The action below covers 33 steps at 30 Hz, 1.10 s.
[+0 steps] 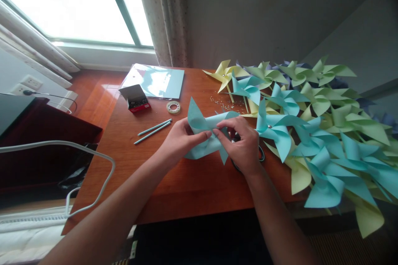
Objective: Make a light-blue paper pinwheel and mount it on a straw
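Between both hands, above the table, is a light blue paper pinwheel (202, 147) with its blades folded in. My left hand (185, 136) grips its left side, thumb pressed near the centre. At the right, my right hand (241, 140) pinches the pinwheel's middle between thumb and fingers; whether a small pin sits there is hidden. Scissors (261, 154) lie partly covered beneath the right hand. Two light blue paper sticks (153, 132) rest left of the pinwheel, near a roll of tape (173, 107).
Many finished pinwheels (323, 132) in blue, green, yellow and purple crowd the table's right side. Small beads (226, 103) are scattered by them. An open small box (135, 98) and a plastic-wrapped paper pack (158, 81) stand at the back left. A white cable (108, 165) loops by the left edge.
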Each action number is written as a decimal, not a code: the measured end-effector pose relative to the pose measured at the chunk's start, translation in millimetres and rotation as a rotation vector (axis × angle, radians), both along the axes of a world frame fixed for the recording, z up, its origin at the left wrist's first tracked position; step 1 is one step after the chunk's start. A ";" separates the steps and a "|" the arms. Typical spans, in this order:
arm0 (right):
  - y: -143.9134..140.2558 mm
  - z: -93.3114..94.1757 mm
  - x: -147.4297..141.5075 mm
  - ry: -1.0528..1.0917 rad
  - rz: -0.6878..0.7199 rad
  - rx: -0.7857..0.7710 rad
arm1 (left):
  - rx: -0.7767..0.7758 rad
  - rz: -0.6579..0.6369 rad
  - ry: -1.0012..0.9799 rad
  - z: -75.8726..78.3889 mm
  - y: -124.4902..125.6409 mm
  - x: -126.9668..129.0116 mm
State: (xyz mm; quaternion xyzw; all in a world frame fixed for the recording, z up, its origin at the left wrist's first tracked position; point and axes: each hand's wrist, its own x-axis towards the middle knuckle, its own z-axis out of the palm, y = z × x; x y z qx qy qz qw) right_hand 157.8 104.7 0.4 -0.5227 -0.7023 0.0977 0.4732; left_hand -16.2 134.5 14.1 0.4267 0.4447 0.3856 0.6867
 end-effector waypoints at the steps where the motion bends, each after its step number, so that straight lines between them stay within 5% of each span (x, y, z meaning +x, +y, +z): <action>1: 0.0 -0.1 -0.1 -0.009 -0.003 0.010 | 0.001 0.002 -0.006 -0.3 0.1 -0.1; 14: -0.4 1.7 -0.1 0.041 0.071 0.061 | 0.039 0.029 0.014 -5.4 1.7 -1.3; 22: -0.9 -0.1 0.3 0.395 -0.099 -0.084 | 0.082 0.154 0.074 -4.0 1.9 -2.0; 27: 2.0 -7.7 1.9 0.443 0.085 -0.367 | 0.133 0.140 0.062 -6.1 1.0 -1.0; 33: 2.4 -8.2 -0.5 0.381 0.093 -0.369 | 0.208 0.076 0.050 -8.9 -0.3 1.2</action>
